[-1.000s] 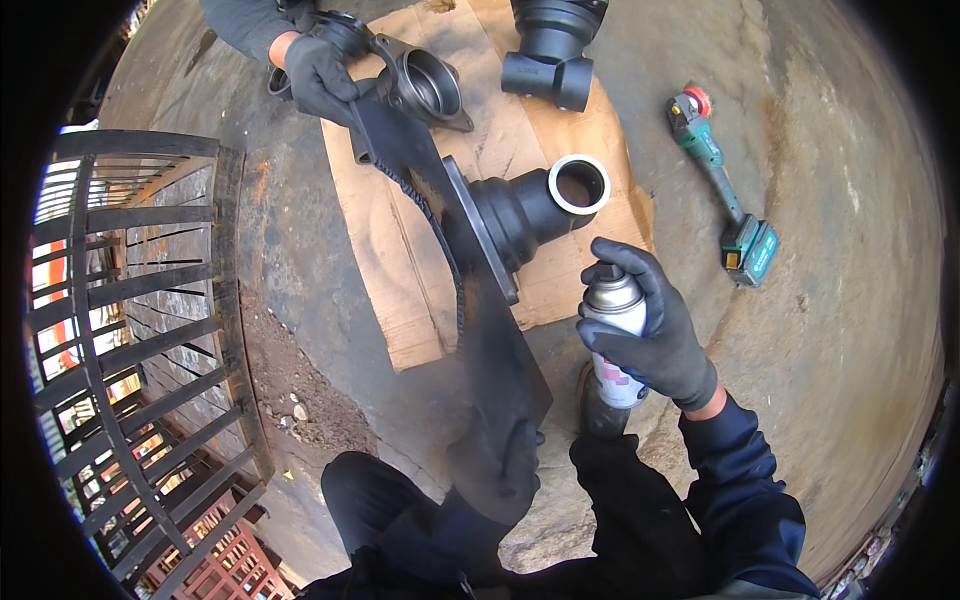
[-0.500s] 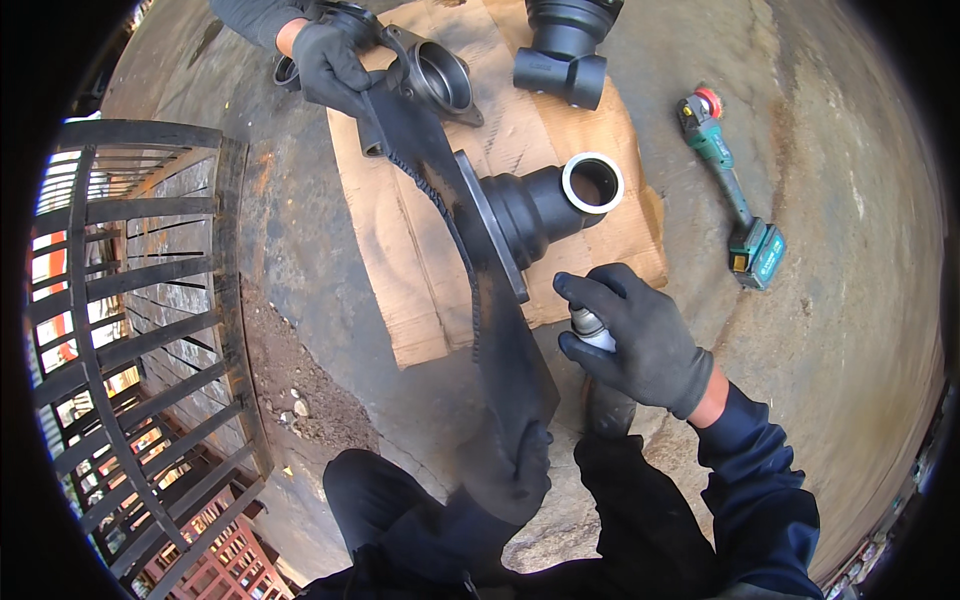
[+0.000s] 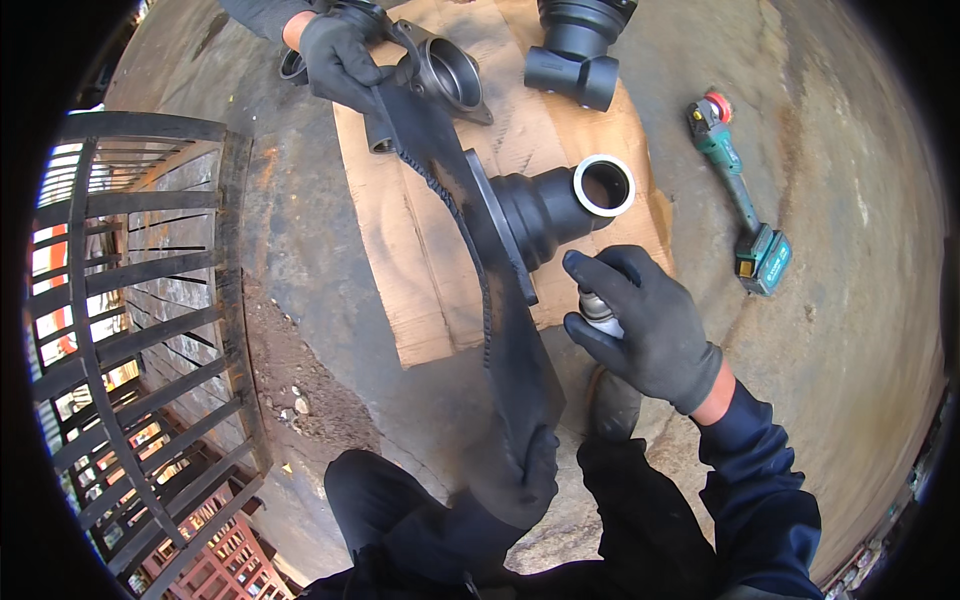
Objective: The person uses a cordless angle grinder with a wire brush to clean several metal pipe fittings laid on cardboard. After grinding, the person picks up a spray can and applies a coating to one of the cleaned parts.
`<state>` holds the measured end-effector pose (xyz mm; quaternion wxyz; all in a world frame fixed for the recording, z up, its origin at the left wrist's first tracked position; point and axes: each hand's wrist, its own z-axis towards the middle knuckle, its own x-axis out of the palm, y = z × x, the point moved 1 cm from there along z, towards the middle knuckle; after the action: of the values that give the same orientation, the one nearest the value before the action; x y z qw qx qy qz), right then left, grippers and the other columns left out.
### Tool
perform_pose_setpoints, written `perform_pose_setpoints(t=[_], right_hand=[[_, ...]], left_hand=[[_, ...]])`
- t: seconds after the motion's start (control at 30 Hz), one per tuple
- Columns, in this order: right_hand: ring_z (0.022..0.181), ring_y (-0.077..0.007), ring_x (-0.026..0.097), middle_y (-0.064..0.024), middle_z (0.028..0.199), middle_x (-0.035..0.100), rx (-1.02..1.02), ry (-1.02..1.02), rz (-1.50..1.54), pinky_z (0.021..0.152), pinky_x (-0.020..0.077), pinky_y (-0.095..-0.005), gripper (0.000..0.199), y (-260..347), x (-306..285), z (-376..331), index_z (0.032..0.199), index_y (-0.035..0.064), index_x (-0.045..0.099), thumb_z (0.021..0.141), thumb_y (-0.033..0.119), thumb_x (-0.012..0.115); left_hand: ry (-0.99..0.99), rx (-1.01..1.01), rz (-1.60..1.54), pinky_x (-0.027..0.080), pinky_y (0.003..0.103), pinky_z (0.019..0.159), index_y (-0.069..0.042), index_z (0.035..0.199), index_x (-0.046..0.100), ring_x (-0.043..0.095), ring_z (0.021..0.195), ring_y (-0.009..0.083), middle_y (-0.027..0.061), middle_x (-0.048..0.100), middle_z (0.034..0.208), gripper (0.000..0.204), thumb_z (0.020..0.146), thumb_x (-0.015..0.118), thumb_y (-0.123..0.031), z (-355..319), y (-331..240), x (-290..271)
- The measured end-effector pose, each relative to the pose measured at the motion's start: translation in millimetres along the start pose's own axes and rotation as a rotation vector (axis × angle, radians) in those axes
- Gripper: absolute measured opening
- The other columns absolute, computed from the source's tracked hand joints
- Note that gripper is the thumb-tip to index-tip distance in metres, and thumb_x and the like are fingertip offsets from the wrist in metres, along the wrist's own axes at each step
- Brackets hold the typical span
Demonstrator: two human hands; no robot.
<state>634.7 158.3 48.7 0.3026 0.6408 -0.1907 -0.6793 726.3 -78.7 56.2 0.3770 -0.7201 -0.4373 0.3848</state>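
Nearby, right hand (image 3: pixel 650 325) fingers grip a spray can (image 3: pixel 598 310); left hand (image 3: pixel 520 480) clutches a black strip (image 3: pixel 470 270) crossing the flanged pipe (image 3: pixel 545 215).

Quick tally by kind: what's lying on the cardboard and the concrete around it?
Black cast pipe fittings: 3
Green cordless power tool: 1
Brown cardboard sheet: 1
Spray can in the right hand: 1
Total: 6

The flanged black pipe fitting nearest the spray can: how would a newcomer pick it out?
Find the sheet of brown cardboard on the concrete floor. At its right edge, just above the right hand, lies a black pipe fitting on its side. Unlike the two black fittings further up, its open mouth carries a white ring.
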Motion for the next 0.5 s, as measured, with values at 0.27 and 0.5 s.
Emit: perform_pose_setpoints(t=[0.27, 0.5], right_hand=[[0.101, -0.038, 0.07, -0.0157, 0.118, 0.065, -0.05, -0.196, -0.034, 0.085, 0.0581, -0.0453, 0.062, -9.5, 1.2, 62.9, 0.145, 0.0134, 0.063, 0.088, 0.02, 0.085], [0.103, -0.0403, 0.069, -0.0172, 0.117, 0.064, -0.076, -0.138, 0.046, 0.087, 0.0571, -0.0479, 0.06, -2.5, 8.6, 59.5, 0.144, 0.0146, 0.062, 0.088, 0.019, 0.084]], left_hand=[[-0.043, 0.034, 0.095, 0.058, 0.033, 0.075, 0.003, 0.131, 0.065, 0.075, 0.081, 0.0192, 0.0112, 0.077, 0.092, 0.032, 0.099, 0.066, -0.002, 3.2, -9.3, 0.7], [-0.026, 0.025, 0.107, 0.059, 0.034, 0.073, 0.002, 0.129, 0.066, 0.076, 0.079, 0.0211, 0.0116, 0.078, 0.091, 0.031, 0.098, 0.066, -0.002, 4.4, -6.3, -1.8]])
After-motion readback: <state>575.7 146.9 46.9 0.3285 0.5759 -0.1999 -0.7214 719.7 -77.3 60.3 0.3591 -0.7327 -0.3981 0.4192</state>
